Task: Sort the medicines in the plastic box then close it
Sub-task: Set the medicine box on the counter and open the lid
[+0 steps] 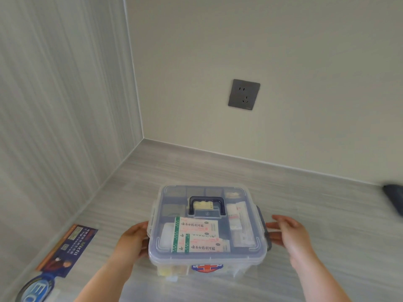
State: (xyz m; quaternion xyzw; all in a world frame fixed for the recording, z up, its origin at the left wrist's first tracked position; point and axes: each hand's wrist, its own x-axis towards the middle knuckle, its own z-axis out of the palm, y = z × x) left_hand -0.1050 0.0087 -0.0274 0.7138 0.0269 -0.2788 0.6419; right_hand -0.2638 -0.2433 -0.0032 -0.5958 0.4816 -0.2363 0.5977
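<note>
A clear plastic box (pixel 207 256) with a dark blue handle (pixel 207 203) stands on the grey counter, its lid down. Through the lid I see flat plaster packs (pixel 197 228) with green stripes, small white packets (pixel 236 216) at the right, and a yellowish item under the handle. A red cross sticker (pixel 207 268) marks the front wall. My left hand (pixel 133 240) presses against the box's left side at the latch. Just right of the dark right latch (pixel 265 229), my right hand (pixel 290 236) hovers with fingers spread, not clearly touching it.
A dark blue leaflet (pixel 69 247) and a round blue object (pixel 36 289) lie at the left near the striped wall. A dark object (pixel 394 199) sits at the right edge. A grey wall socket (pixel 244 94) is on the back wall.
</note>
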